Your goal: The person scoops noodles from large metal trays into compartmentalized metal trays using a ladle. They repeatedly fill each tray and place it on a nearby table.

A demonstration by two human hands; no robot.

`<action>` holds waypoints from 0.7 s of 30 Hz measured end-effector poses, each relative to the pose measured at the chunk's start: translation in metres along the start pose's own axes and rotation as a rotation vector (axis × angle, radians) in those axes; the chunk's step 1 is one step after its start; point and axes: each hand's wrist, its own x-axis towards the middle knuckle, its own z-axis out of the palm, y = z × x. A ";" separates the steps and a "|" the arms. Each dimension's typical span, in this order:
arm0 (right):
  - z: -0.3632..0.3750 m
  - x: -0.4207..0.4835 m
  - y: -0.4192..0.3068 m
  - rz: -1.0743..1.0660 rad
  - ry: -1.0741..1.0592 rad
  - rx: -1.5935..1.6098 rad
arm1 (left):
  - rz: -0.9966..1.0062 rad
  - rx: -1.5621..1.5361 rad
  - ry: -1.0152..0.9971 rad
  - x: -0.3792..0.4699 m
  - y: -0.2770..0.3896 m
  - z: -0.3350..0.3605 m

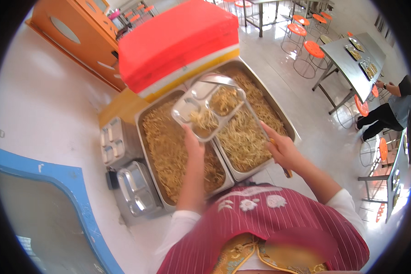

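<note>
My left hand (194,142) grips the near left rim of a compartmented steel tray (188,109), held above two deep steel pans. Two of its compartments carry portions of shredded food (224,101). With my right hand (283,148) I hold a ladle (255,114) by its yellow-and-black handle. The ladle's bowl is over the tray's far side, so what it contains is hidden. Below on the right, a pan (293,132) holds pale shredded vegetables, probably bean sprouts. In the left pan (142,137) lies a browner shredded dish, partly covered by my left forearm.
Stacks of steel trays (118,142) (137,191) stand left of the pans by the wall. A red-covered box (181,41) rises behind them. To the right, a person (390,109) stands beside a metal table (349,65) bearing filled trays, with orange stools (314,49) around.
</note>
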 end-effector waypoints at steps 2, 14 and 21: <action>0.011 -0.011 0.014 0.087 0.148 0.116 | 0.028 0.028 -0.021 0.001 0.008 0.004; 0.104 0.020 0.132 -0.056 0.323 -0.474 | 0.004 0.184 -0.153 0.018 0.007 0.039; 0.024 0.013 0.138 -0.143 0.416 -0.278 | -0.072 0.259 -0.163 -0.037 -0.048 0.163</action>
